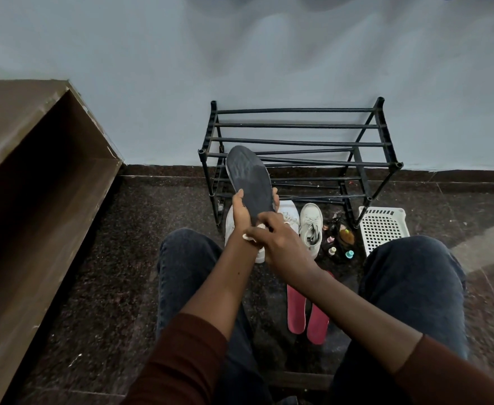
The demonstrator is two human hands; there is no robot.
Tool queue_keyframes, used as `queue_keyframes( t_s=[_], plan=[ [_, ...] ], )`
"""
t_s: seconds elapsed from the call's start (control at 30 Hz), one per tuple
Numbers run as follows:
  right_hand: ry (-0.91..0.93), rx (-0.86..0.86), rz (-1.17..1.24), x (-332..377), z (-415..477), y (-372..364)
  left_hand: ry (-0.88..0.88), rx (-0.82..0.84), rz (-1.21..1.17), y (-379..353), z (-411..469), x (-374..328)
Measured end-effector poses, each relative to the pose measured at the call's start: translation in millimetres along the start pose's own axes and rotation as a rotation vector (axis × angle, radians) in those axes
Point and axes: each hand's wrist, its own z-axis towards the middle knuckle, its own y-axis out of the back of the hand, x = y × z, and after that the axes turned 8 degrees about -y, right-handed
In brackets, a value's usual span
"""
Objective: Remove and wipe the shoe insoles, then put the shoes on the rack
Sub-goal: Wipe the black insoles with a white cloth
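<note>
My left hand [241,210] holds a dark grey insole [250,178] upright by its heel end, toe pointing up in front of the black shoe rack [298,141]. My right hand [275,235] is closed on a small white cloth [254,233] pressed against the insole's lower end. Two white sneakers stand on the floor below the rack: one [311,225] in plain view, the other [289,211] mostly hidden behind my hands. Two red insoles [307,312] lie side by side on the floor between my knees.
A white perforated basket [383,226] sits right of the rack, with small bottles [340,244] beside it. A brown wooden cabinet [35,185] stands at the left. My knees in dark jeans frame the dark speckled floor.
</note>
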Motion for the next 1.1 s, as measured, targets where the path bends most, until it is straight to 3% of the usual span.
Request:
queue_keyframes(
  t_s=[0.17, 0.37, 0.5, 0.63, 0.87, 0.93, 1.03, 1.1],
  plan=[
    [0.079, 0.042, 0.001, -15.9, -10.1, 5.2, 0.047, -0.06, 0.176, 2.2, -5.0, 4.8],
    [0.063, 0.026, 0.044, -22.1, -17.4, 16.5, 0.079, -0.003, -0.064, 10.4, -4.0, 14.0],
    [-0.072, -0.104, 0.13, -9.7, 0.7, 13.5, 0.058, -0.046, 0.041, 6.4, -7.9, 14.4],
    [-0.009, -0.019, 0.058, -3.1, 4.6, 2.0, 0.004, -0.029, 0.038, -0.4, -6.2, 13.7],
    [0.062, 0.122, -0.111, -38.9, -25.1, 6.3, 0.139, 0.062, -0.294, 17.5, 4.6, 9.8],
    [-0.028, 0.059, -0.075, -49.1, -27.1, 8.1, 0.139, 0.122, -0.338, 14.9, 3.6, 7.6],
    [-0.249, -0.234, 0.175, -44.3, -15.6, 15.0, 0.121, 0.183, -0.374, 11.5, -1.1, 6.2],
    [-0.431, -0.294, 0.311, -34.2, -2.7, 18.5, 0.103, 0.218, -0.398, 9.8, -4.4, 8.3]
  ],
)
